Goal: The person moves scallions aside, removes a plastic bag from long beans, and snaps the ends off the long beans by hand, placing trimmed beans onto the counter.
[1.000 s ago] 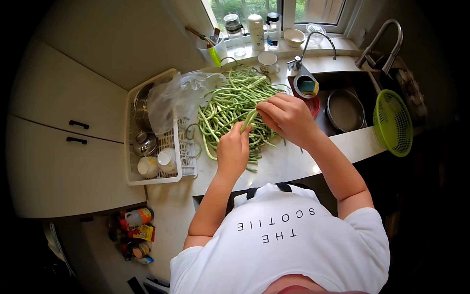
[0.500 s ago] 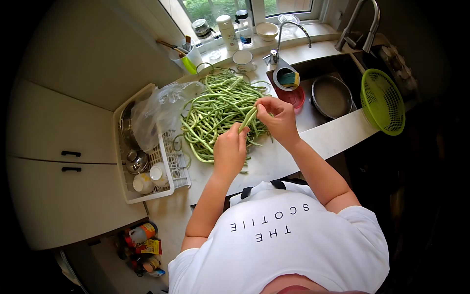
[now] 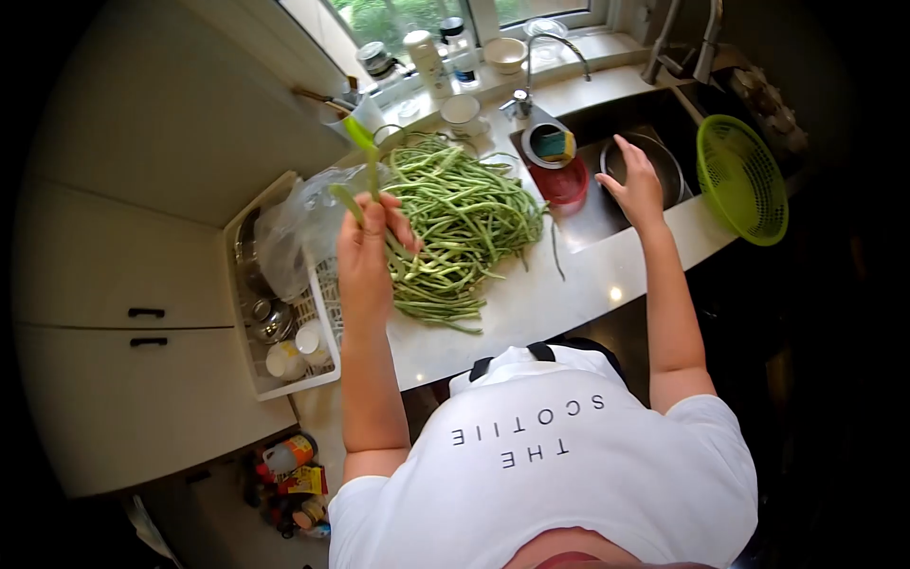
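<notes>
Beans (image 3: 348, 203) clamped in the fingers of the left hand (image 3: 365, 254) at ten o'clock seem best gripped lightly, while the right hand (image 3: 637, 190), fingers apart, hovers at two.

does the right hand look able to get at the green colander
Likely yes: the right hand is open and seemingly empty, the green colander is to its right, and nothing visible blocks the way.

pale cabinet doors (image 3: 104, 251) with black handles (image 3: 147, 313), daylit window (image 3: 482, 13) onto greenery (image 3: 389, 13), glossy white countertop (image 3: 592, 280)
</notes>
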Demonstrator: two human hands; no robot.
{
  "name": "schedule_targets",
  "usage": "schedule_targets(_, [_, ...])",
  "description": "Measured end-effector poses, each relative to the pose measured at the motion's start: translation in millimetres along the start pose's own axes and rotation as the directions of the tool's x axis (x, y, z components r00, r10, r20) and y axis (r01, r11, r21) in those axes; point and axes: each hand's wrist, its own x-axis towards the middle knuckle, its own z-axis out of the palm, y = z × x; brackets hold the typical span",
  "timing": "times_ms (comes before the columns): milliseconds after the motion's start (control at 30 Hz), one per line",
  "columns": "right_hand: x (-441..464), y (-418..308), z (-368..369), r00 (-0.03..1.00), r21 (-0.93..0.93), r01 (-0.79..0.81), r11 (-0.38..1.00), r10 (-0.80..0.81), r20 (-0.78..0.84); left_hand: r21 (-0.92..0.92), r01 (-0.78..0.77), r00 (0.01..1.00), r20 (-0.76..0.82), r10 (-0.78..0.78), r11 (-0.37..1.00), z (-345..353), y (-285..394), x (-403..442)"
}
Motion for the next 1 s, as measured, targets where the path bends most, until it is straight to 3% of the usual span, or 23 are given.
schedule_targets(33, [6,-19,-6,0.995,0.227,-0.064,0.972,0.045,0.086,0.016,-0.011,1.000,-0.015,0.011,1.000,-3,12,8])
schedule_targets(67, [12,-40,-12,0.981,0.432,-0.142,0.891,0.067,0.185,-0.081,-0.072,0.997,0.035,0.075,0.994,-5,24,14])
schedule_targets(100, [16,-66,-12,0.941,0.669,-0.233,0.706,-0.011,0.339,-0.179,-0.121,0.987,0.082,0.137,0.976,-5,36,18])
schedule_targets(133, [19,-98,-12,0.882,0.817,-0.352,0.457,-0.131,0.454,-0.167,-0.123,0.988,0.076,0.137,0.978,-4,48,22])
schedule_targets(200, [28,-173,-22,0.852,0.908,-0.132,0.398,-0.422,0.309,-0.170,-0.165,0.957,0.209,0.199,0.971,2,72,28])
schedule_targets(267, [33,-237,-20,0.882,0.981,0.058,0.186,-0.469,0.036,-0.147,-0.196,0.950,0.218,0.225,0.970,9,97,29])
schedule_targets(333, [44,-266,-19,0.787,0.992,-0.074,0.100,-0.606,0.120,-0.093,-0.327,0.915,0.219,0.339,0.941,1,127,31])
schedule_targets(400, [53,-277,-10,0.762,0.995,-0.066,0.071,-0.640,0.096,-0.105,-0.450,0.871,0.168,0.461,0.887,-18,159,33])
schedule_targets(467, [58,-283,2,0.730,0.997,-0.064,0.042,-0.679,0.075,-0.209,-0.440,0.864,0.165,0.475,0.873,-46,191,28])
schedule_targets(533, [59,-275,9,0.709,0.965,-0.262,0.024,-0.673,0.209,-0.202,-0.464,0.863,0.117,0.492,0.862,-77,209,27])
schedule_targets(600, [57,-270,18,0.702,0.971,-0.238,0.030,-0.686,0.193,-0.197,-0.475,0.865,0.071,0.496,0.857,-107,222,24])
schedule_targets(700, [50,-264,39,0.671,0.966,-0.210,0.152,-0.696,0.256,-0.370,-0.476,0.849,0.043,0.526,0.798,-132,233,14])
schedule_targets(800, [40,-267,59,0.657,0.961,-0.249,0.120,-0.708,0.259,-0.450,-0.471,0.835,0.052,0.548,0.759,-153,248,-1])
schedule_targets(833, [38,-267,64,0.624,0.954,-0.251,0.161,-0.726,0.287,-0.472,-0.531,0.817,-0.063,0.574,0.704,-153,253,-6])
schedule_targets(933, [30,-267,76,0.622,0.960,-0.193,0.201,-0.732,0.278,-0.593,-0.535,0.792,-0.106,0.601,0.601,-182,289,-30])
schedule_targets(1000, [29,-273,76,0.598,0.956,-0.204,0.212,-0.746,0.293,-0.559,-0.536,0.799,-0.093,0.595,0.632,-193,302,-42])
